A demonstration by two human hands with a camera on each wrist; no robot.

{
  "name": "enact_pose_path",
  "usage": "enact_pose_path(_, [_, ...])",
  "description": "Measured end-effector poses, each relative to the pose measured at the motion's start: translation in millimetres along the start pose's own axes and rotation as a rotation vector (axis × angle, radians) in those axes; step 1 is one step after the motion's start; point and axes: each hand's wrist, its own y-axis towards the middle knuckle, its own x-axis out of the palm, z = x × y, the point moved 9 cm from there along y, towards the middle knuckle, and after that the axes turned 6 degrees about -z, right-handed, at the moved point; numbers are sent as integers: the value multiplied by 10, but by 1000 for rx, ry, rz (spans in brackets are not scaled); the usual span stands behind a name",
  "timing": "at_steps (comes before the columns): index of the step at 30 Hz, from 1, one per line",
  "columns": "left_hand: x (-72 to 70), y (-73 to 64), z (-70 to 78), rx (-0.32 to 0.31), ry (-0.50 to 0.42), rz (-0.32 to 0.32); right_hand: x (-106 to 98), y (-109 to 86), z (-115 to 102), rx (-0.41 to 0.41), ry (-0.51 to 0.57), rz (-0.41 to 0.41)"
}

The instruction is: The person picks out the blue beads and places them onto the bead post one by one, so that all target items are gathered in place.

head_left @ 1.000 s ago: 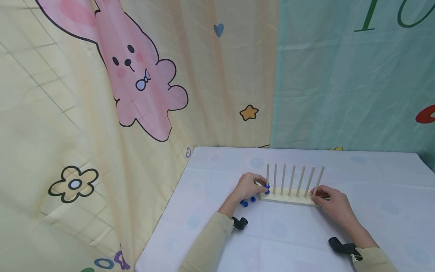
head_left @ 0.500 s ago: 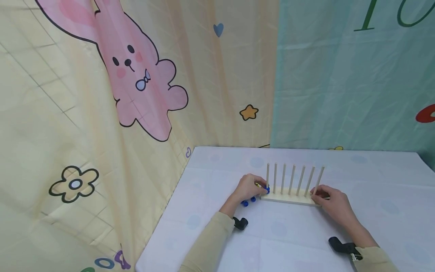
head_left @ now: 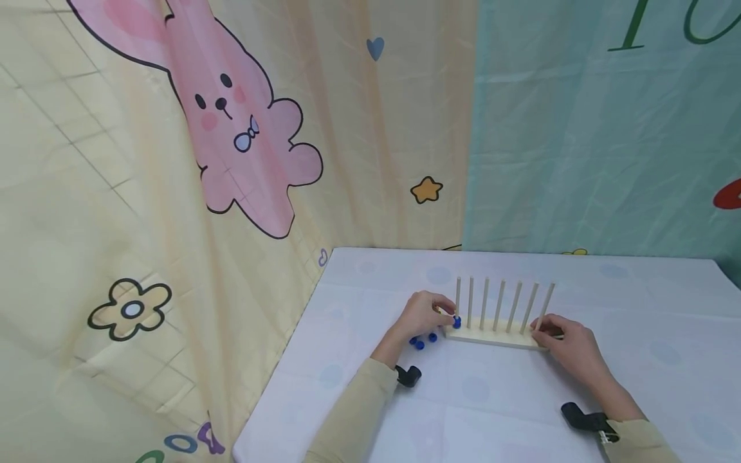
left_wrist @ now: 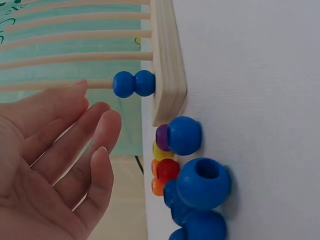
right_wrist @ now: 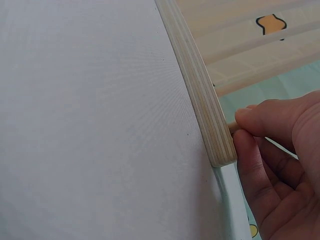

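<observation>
A pale wooden board [head_left: 492, 335] carries a row of several thin upright pegs [head_left: 484, 303]. Two blue beads [left_wrist: 134, 83] sit at the bottom of the leftmost peg, touching each other. My left hand [head_left: 424, 315] is beside that peg; in the left wrist view its fingers [left_wrist: 102, 135] are relaxed with no bead between them, and one fingertip lies against or just in front of the peg. At the other end, my right hand [head_left: 570, 341] pinches the rightmost peg near its foot between thumb and finger, close to the board's end [right_wrist: 220, 150].
Loose blue beads [left_wrist: 204, 182] lie on the white table [head_left: 475, 399] left of the board. Among them are a purple bead [left_wrist: 162, 137], a yellow one [left_wrist: 161, 152], a red one [left_wrist: 168, 170] and orange ones [left_wrist: 157, 186]. Printed curtains [head_left: 370, 128] hang behind.
The upper blue bead has slid down the leftmost peg onto the lower one. My left hand's fingers have come off it. The right hand has stayed at the rightmost peg.
</observation>
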Motion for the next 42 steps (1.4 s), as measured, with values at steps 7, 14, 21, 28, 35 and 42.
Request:
enact_pose_path(7, [-201, -60, 79, 12, -48, 11, -29, 0, -3, -1, 2, 1])
enact_pose_path(14, [-325, -127, -29, -31, -40, 23, -43, 7, -10, -1, 3, 3])
enact_pose_path(21, [-317, -158, -328, -80, -4, -8, -32, 0, -11, -9, -1, 7])
enact_pose_path(28, [-284, -163, -545, -104, -2, -56, -26, -10, -17, -11, -5, 8])
enact_pose_path(35, [-237, -164, -601, -121, -21, -105, -22, -9, -16, -8, -2, 11])
enact_pose_path(42, [-223, -139, -601, -128, -8, -126, -18, -9, -10, 4, 9, 7])
